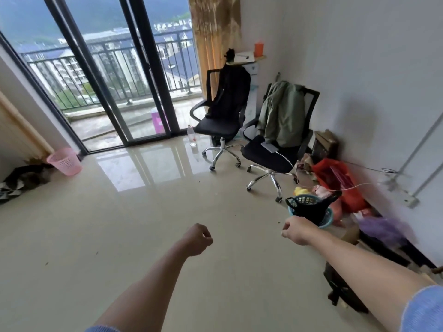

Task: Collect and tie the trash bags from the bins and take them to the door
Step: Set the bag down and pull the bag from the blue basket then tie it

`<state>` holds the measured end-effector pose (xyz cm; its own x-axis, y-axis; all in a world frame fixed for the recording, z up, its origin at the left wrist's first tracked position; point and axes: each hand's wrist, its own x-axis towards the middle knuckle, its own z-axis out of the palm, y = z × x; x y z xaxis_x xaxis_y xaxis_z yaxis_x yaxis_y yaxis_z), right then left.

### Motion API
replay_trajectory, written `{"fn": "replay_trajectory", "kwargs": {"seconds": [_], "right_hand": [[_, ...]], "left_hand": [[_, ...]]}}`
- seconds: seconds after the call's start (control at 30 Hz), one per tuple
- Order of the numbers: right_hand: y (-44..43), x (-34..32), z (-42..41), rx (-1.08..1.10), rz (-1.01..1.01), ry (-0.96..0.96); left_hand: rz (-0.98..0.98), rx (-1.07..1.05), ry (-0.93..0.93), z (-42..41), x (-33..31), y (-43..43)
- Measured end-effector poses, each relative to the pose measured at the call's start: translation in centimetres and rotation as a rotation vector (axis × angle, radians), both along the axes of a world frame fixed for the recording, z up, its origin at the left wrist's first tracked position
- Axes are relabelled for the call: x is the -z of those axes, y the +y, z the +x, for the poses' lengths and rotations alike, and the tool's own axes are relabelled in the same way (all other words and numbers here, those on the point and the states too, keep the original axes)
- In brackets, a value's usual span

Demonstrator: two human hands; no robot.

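Note:
A small blue mesh bin [326,220] stands on the floor near the right wall, lined with a black trash bag [311,207] whose edges stick up over the rim. My right hand [298,230] hovers just in front of that bin, fingers curled, holding nothing. Further left my left hand [197,239] hangs over bare floor in a loose fist, also with nothing in it. A pink mesh bin [64,161] stands far off at the left by the sliding glass door; no bag shows in it.
Two black office chairs [223,121] [275,152] draped with clothing stand ahead at the right. A red plastic bag [338,180], a purple bag [381,228] and clutter line the right wall. A white cable [335,188] crosses there. A water bottle [191,136] stands by the glass door.

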<state>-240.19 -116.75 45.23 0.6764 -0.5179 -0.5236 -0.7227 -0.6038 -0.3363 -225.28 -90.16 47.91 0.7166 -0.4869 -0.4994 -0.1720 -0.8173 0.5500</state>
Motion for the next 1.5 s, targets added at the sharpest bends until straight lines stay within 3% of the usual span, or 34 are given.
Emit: {"fn": "replay_trajectory", "kwargs": {"seconds": [0.27,0.53,0.8,1.2,1.33,1.5], "right_hand": [[-10.6,4.1,12.0,0.114,-0.009,0.024],[-21.2,6.2,16.1,0.392,0.029,0.082],[-32.7,12.4,15.3,0.602,0.156,0.160],[-48.2,22.9,18.5,0.804,0.358,0.200],[-50.0,28.5,19.0,0.865,0.408,0.225],[-51.3,38.1,19.2,1.011,0.432,0.209]], "left_hand": [[0.033,0.148,0.048,16.5,4.7,-13.4],[0.081,0.414,0.086,27.1,5.6,-30.8],[0.180,0.655,0.147,27.9,11.9,-48.0],[0.350,0.736,0.244,29.9,21.7,-68.3],[0.451,0.882,0.252,29.4,27.9,-73.6],[0.525,1.130,0.118,28.4,38.8,-81.7]]}}
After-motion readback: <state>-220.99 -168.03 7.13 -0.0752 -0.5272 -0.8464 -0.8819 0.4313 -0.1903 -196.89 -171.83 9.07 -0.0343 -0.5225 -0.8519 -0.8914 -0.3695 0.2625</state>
